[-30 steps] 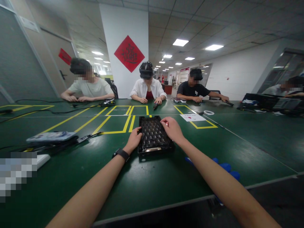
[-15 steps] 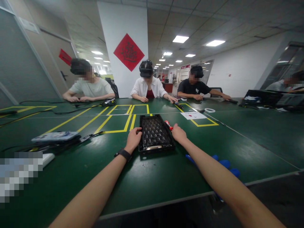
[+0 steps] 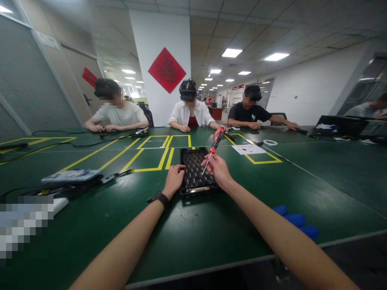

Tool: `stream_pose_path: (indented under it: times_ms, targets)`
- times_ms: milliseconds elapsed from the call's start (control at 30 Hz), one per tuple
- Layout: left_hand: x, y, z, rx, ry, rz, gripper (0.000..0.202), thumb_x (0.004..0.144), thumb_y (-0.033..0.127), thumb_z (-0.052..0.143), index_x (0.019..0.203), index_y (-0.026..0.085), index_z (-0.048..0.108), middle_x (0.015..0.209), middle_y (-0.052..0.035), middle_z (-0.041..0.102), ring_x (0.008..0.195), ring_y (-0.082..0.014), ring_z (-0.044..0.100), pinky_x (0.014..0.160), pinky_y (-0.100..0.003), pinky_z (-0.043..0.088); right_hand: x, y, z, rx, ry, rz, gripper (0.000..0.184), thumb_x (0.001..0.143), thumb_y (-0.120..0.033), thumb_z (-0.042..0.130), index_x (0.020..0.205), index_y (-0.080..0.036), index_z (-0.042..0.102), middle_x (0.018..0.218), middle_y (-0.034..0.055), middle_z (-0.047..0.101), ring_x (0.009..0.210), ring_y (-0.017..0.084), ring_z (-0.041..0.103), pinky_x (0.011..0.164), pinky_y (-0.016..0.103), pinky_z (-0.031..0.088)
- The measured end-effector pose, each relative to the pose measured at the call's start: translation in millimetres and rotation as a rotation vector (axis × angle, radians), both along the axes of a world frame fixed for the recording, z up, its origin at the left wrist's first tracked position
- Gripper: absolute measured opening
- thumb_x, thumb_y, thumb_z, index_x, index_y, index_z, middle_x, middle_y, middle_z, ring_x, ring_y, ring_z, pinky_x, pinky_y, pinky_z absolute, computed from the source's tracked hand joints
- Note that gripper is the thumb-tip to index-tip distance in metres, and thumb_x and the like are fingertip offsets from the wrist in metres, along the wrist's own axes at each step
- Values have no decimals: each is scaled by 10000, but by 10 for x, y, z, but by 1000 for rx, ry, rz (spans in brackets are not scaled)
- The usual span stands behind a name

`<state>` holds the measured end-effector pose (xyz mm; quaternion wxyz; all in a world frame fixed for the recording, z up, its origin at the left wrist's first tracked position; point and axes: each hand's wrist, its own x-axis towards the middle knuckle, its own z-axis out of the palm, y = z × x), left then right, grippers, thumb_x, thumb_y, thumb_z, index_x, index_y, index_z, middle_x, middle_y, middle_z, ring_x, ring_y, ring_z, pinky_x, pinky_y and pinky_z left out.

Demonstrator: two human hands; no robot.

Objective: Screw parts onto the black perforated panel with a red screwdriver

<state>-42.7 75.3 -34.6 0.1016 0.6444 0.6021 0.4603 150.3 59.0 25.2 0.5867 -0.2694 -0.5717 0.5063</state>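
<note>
A black perforated tray-like part (image 3: 195, 163) lies flat on the green table (image 3: 181, 225) in front of me. My left hand (image 3: 173, 179), with a black watch on the wrist, rests against its left edge with fingers curled on the rim. My right hand (image 3: 219, 171) is closed around the shaft of a red-handled screwdriver (image 3: 215, 141). The screwdriver is raised and tilted, handle up and away, tip pointing down over the tray.
Yellow tape rectangles (image 3: 157, 155) mark the table beyond the tray. A flat device with cables (image 3: 71, 176) lies at left, blue objects (image 3: 298, 220) near the right edge, a paper sheet (image 3: 248, 149) and tape ring (image 3: 268, 142) farther right. Three people sit opposite, another at far right.
My right hand went from the tray's far right corner to the screwdriver lying beside the tray, picked it up and lifted it over the tray. My left hand stayed on the left edge.
</note>
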Motion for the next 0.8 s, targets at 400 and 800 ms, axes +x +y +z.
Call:
stream_pose_path:
  times_ms: [400,800]
  targets:
    - [-85,-133,12,-33,-12,-184,314,772,195,492,1053,201,631,1172,-57,575,1176,-221,444,1016,-381,323,-119,-166,-171,-104,-71,267,275,740,-349,631,919,-147,575,843,54,666,655,118,653,610,236,509]
    - [79,-386,225,-80,-178,-590,320,660,412,673,783,116,669,671,-15,639,585,-100,531,570,-211,405,-147,-195,-211,64,-145,87,263,738,-389,615,858,-157,586,769,29,671,609,103,623,604,235,498]
